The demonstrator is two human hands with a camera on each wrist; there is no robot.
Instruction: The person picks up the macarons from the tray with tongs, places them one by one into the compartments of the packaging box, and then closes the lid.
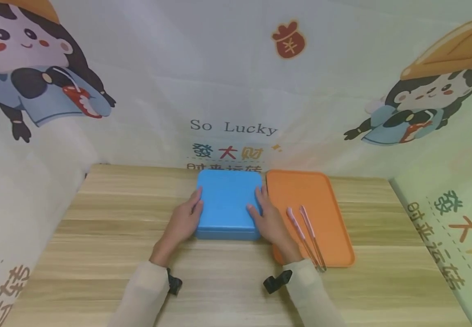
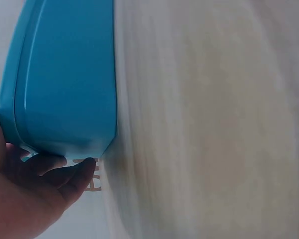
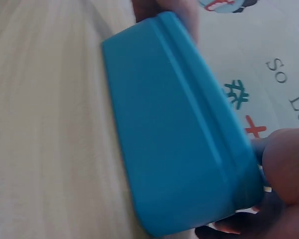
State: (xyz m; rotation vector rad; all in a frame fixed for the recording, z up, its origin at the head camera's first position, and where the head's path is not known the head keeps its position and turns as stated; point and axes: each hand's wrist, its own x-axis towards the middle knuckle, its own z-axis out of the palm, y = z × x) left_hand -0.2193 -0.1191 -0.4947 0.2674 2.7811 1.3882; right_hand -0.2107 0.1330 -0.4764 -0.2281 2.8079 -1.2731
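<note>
A blue lidded box (image 1: 229,200) lies flat on the wooden table, with a seam running below its lid. My left hand (image 1: 184,220) grips its left side, thumb near the lid's edge. On the opposite side my right hand (image 1: 271,221) holds it, the thumb over the lid's edge and the fingers along the side. The left wrist view shows the left fingers (image 2: 79,179) bent against the box's end wall. In the right wrist view, the right hand (image 3: 289,184) is at the near corner and the left hand (image 3: 174,7) at the far end.
Right of the box lies an orange tray (image 1: 344,222), partly covered by the right hand and wrist. Slim metal tongs (image 1: 308,234) with pinkish ends lie across it, reaching past its near rim. A printed cloth (image 1: 158,91) hangs behind the table (image 1: 109,236) and along both sides.
</note>
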